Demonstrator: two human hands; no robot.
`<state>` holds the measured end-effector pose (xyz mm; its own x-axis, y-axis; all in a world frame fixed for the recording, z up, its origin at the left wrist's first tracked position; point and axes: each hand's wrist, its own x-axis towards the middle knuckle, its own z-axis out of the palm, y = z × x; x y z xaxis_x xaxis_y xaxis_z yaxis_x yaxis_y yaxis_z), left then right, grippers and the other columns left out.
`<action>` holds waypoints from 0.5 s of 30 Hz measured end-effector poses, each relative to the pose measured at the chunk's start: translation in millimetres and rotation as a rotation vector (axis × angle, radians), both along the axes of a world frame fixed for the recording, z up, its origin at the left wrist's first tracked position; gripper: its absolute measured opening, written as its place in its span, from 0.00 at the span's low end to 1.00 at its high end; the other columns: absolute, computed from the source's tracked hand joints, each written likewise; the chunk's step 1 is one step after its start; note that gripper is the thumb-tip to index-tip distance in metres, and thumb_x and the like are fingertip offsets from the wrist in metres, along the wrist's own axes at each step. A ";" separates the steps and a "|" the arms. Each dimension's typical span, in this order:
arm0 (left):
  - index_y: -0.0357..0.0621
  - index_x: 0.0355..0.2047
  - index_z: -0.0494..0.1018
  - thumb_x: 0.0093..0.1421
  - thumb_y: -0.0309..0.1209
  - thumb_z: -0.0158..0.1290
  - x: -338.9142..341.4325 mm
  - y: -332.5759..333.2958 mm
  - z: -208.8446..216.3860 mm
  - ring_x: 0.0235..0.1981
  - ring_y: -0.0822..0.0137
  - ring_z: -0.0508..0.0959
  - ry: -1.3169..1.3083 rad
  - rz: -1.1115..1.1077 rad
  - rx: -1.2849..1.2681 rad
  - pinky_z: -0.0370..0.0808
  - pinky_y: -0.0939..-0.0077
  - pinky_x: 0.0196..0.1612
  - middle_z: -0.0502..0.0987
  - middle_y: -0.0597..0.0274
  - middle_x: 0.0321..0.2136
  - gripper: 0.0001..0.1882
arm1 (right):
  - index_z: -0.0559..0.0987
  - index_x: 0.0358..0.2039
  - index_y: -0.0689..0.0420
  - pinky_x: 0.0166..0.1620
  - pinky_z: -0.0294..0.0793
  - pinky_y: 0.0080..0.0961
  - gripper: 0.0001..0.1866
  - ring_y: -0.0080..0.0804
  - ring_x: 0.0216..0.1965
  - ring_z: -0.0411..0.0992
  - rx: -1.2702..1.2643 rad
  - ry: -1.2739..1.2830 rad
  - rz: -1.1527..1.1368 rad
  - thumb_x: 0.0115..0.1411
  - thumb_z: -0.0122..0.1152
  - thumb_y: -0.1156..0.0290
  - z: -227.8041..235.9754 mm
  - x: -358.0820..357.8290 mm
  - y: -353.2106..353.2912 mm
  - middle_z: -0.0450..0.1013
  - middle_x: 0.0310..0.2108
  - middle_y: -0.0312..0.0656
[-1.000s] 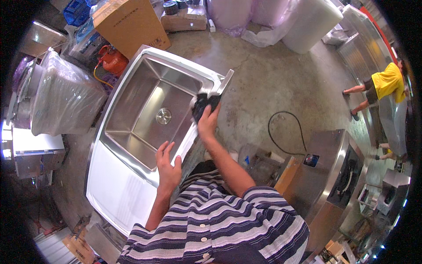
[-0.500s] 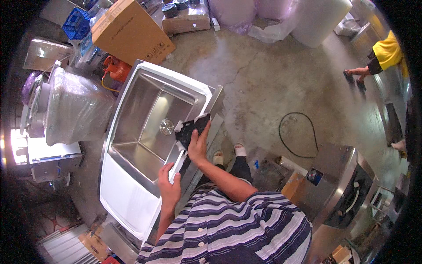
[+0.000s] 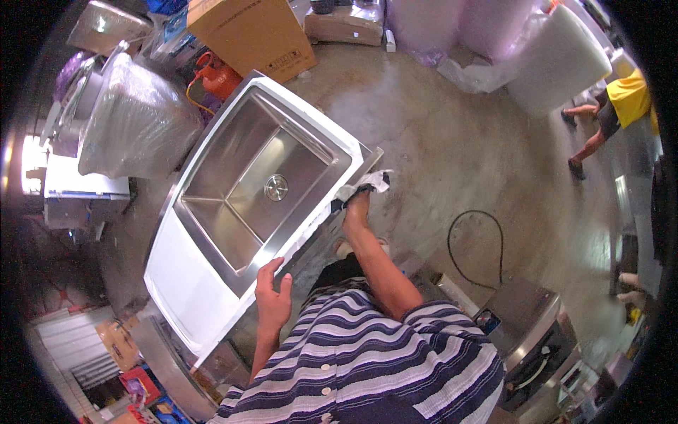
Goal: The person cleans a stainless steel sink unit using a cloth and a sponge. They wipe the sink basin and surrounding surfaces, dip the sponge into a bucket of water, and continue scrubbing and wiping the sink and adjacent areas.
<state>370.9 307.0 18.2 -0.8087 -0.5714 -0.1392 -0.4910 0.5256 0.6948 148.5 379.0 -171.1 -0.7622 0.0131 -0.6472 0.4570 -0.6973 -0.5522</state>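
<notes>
A white-surfaced counter unit [image 3: 189,272] stands in front of me with a stainless steel sink [image 3: 233,200] set into it. A round drain [image 3: 276,187] sits in the basin's floor. My right hand [image 3: 358,206] is closed on a crumpled black-and-white cloth [image 3: 376,182], pressed against the outer edge near the unit's right corner. Part of the cloth lies hidden behind the fingers. My left hand [image 3: 274,295] is at the near edge of the unit, thumb and fingers apart, holding nothing. Whether its fingertips touch the edge I cannot tell.
Behind the unit stand a large cardboard box [image 3: 251,35], an orange gas cylinder [image 3: 217,76] and a plastic-wrapped object [image 3: 138,120]. A black hose [image 3: 453,240] loops on the floor. A steel appliance [image 3: 526,321] stands at right. Far right, a person in yellow [image 3: 628,97] walks.
My right hand has slid with the cloth along the near edge toward the far right corner. The left hand stays near the edge. My view has shifted slightly; the person in yellow has stepped.
</notes>
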 end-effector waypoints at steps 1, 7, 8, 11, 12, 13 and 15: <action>0.37 0.53 0.74 0.62 0.28 0.54 3.9 -6.8 -11.2 0.54 0.51 0.75 0.043 -0.036 -0.007 0.68 0.61 0.60 0.76 0.47 0.50 0.19 | 0.66 0.63 0.53 0.58 0.67 0.31 0.30 0.32 0.52 0.70 0.034 0.057 0.028 0.74 0.36 0.43 -1.7 -10.0 10.3 0.71 0.52 0.36; 0.37 0.53 0.74 0.63 0.30 0.53 -3.4 -40.2 -25.4 0.55 0.48 0.75 0.085 0.062 0.071 0.68 0.60 0.61 0.76 0.45 0.51 0.19 | 0.78 0.40 0.67 0.44 0.70 0.36 0.26 0.34 0.36 0.73 0.932 0.331 0.454 0.74 0.42 0.54 31.8 -115.7 69.6 0.76 0.35 0.43; 0.37 0.53 0.74 0.63 0.31 0.53 -5.7 -48.1 -32.0 0.55 0.48 0.75 0.100 0.084 0.093 0.68 0.59 0.61 0.76 0.45 0.51 0.19 | 0.78 0.39 0.68 0.44 0.70 0.36 0.25 0.35 0.35 0.73 0.936 0.402 0.540 0.73 0.43 0.55 33.8 -129.7 83.2 0.76 0.33 0.44; 0.37 0.54 0.74 0.64 0.31 0.53 -13.3 -64.9 -32.4 0.55 0.50 0.76 0.099 0.144 0.014 0.69 0.60 0.61 0.77 0.45 0.50 0.19 | 0.78 0.39 0.68 0.44 0.70 0.38 0.24 0.41 0.36 0.74 0.972 0.553 0.831 0.72 0.46 0.56 40.5 -161.9 109.2 0.77 0.32 0.49; 0.37 0.54 0.75 0.64 0.31 0.52 -17.0 -65.5 -28.2 0.55 0.51 0.76 0.123 0.185 0.051 0.69 0.60 0.60 0.77 0.46 0.50 0.19 | 0.78 0.41 0.68 0.46 0.70 0.39 0.24 0.45 0.38 0.75 1.029 0.593 0.903 0.72 0.46 0.55 53.4 -181.1 113.7 0.77 0.35 0.53; 0.37 0.54 0.75 0.64 0.30 0.52 -18.9 -67.6 -27.8 0.55 0.52 0.76 0.137 0.217 0.048 0.70 0.61 0.60 0.78 0.47 0.50 0.19 | 0.78 0.43 0.68 0.47 0.71 0.40 0.25 0.49 0.40 0.76 1.079 0.635 0.965 0.72 0.47 0.55 64.4 -198.4 107.1 0.77 0.38 0.56; 0.37 0.54 0.75 0.65 0.30 0.52 -15.9 -68.3 -27.8 0.54 0.54 0.77 0.140 0.317 0.018 0.70 0.62 0.59 0.78 0.48 0.50 0.19 | 0.78 0.46 0.65 0.50 0.71 0.41 0.21 0.51 0.44 0.74 1.322 1.059 0.906 0.70 0.51 0.57 63.7 -228.8 71.9 0.76 0.42 0.55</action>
